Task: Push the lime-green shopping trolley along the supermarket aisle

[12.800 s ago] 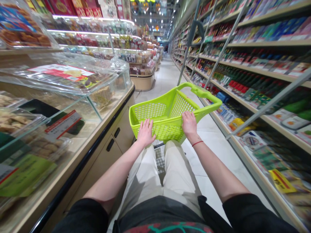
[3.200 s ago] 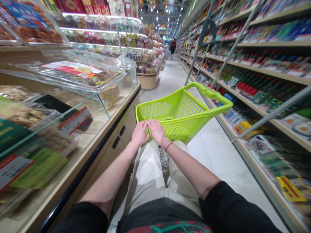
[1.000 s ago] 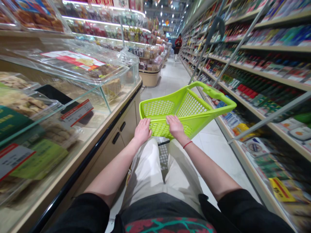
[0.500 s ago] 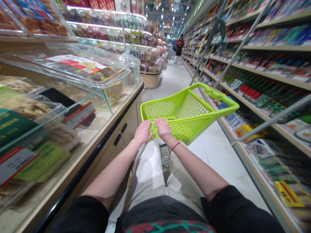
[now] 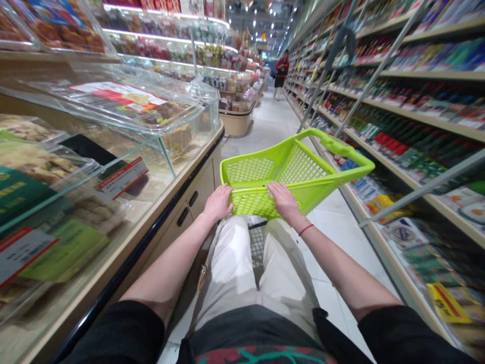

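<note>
A lime-green plastic shopping cart [image 5: 261, 205] with a perforated basket stands sideways in front of my legs, its handle pointing right. My left hand [image 5: 219, 202] grips the near left corner of the basket, fingers curled over the rim. Further right along the same rim, my right hand [image 5: 284, 200], with a thin red cord on its wrist, has its fingers hooked over the edge. The part of the basket floor that shows holds nothing. A grey lower grid [image 5: 256, 247] of the cart shows between my knees.
On the left runs a glass-edged counter [image 5: 170, 194] with packaged food boxes and price tags. Tall shelves [image 5: 413, 119] of packets line the right, with a slanted metal ladder [image 5: 359, 98] against them. Far down the aisle a person [image 5: 281, 71] stands in red and black.
My hands have moved apart along the rim: the right hand slid clearly to the right, the left slightly left. The cart has hardly moved.
</note>
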`<state>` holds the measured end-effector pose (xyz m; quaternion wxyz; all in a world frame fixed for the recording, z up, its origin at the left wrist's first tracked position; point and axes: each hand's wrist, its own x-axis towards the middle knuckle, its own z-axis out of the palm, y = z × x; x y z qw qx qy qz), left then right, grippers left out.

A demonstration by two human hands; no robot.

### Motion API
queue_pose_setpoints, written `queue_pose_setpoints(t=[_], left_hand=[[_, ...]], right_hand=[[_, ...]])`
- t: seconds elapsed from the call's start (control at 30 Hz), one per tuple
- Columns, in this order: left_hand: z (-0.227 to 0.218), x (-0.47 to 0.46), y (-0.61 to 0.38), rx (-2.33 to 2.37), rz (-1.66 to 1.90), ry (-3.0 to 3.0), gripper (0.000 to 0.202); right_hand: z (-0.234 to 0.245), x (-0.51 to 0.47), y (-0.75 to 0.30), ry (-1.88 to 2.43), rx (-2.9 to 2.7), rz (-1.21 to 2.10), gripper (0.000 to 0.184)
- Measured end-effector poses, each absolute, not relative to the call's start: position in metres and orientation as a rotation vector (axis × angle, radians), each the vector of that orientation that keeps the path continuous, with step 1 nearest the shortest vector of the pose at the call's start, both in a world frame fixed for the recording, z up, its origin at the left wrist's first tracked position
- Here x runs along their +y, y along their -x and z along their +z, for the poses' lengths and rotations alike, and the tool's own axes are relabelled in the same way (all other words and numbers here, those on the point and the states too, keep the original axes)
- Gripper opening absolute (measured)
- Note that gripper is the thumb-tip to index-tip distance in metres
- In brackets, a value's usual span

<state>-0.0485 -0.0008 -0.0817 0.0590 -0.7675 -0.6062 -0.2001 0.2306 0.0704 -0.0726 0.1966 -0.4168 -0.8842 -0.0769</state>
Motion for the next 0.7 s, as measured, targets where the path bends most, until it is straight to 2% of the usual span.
queue_pose_setpoints(t=[0.13, 0.47, 0.7], left_hand=[[-0.083, 0.0, 0.053, -1.865, -0.623, 2.361, 0.058], [-0.072, -0.004, 0.051, -2.127, -0.798, 2.306, 0.074], [-0.077, -0.002, 0.048, -2.119, -0.772, 2.318, 0.077]], right_hand=[[-0.073, 0.07, -0.214, 1.106, -2.507, -0.17, 0.061], [-0.065, 0.034, -0.089, 0.872, -2.686, -0.044, 0.051], [-0.064, 0.042, -0.12, 0.892, -2.744, -0.082, 0.051]])
